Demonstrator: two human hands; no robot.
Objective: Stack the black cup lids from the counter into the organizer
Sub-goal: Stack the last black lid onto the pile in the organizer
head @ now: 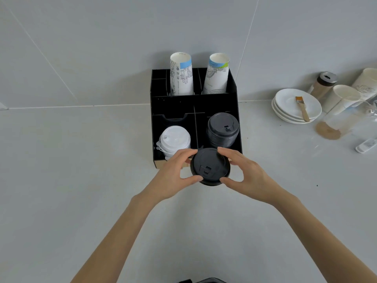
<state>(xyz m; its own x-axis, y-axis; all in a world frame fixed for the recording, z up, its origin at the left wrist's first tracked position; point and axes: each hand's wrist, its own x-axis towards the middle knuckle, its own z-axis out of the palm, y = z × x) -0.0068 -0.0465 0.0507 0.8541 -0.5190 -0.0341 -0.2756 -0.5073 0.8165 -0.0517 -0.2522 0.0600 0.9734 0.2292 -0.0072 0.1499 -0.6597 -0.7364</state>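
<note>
A small stack of black cup lids (210,166) is held between both hands just in front of the black organizer (173,103). My left hand (173,176) grips its left edge with thumb and fingers. My right hand (246,174) grips the right edge the same way. In the organizer's front right compartment stands a taller stack of black lids (222,127). The front left compartment holds white lids (175,140). Whether the held stack touches the counter is hidden by the lids themselves.
Two stacks of printed paper cups (181,74) stand in the organizer's rear slots. At the right lie stacked white saucers (285,105) with a brush (302,108), paper cups (342,99), a brown shaker (323,84) and a clear plastic bag (344,121). Grey wall tiles rise behind.
</note>
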